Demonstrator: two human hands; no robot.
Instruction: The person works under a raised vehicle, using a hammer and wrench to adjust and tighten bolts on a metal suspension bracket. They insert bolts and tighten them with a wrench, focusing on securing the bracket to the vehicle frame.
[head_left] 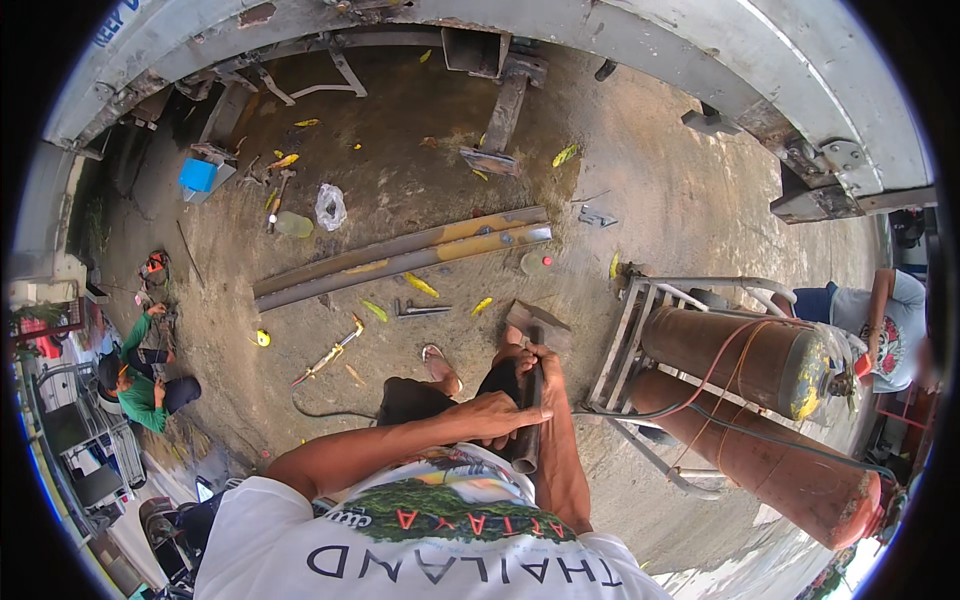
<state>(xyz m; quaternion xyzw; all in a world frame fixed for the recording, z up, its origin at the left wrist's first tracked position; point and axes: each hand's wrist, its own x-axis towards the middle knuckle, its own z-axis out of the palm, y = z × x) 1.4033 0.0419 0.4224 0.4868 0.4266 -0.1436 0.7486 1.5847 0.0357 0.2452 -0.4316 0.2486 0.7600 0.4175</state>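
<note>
As hands (492, 414) (546, 368) hold pipe (526, 450), beams (400, 264) ahead, cart edge (611, 342) rightward, floor (575, 280) between.

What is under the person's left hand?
Under the left hand runs a metal tube, visible on both sides of it; the stretch directly beneath is covered.

Runs in large dark capitals (460, 568) across the white shirt (270, 540) of the camera's wearer, upside down in this view. Spreads above in spaced red capitals (442, 519) over a green printed landscape (405, 498), with a thin row of blue writing (500, 538) between, too fine to read. Appears again at upper left in blue capitals (118, 22) on the grey metal beam (160, 70), cut short by the dark rim.
</note>
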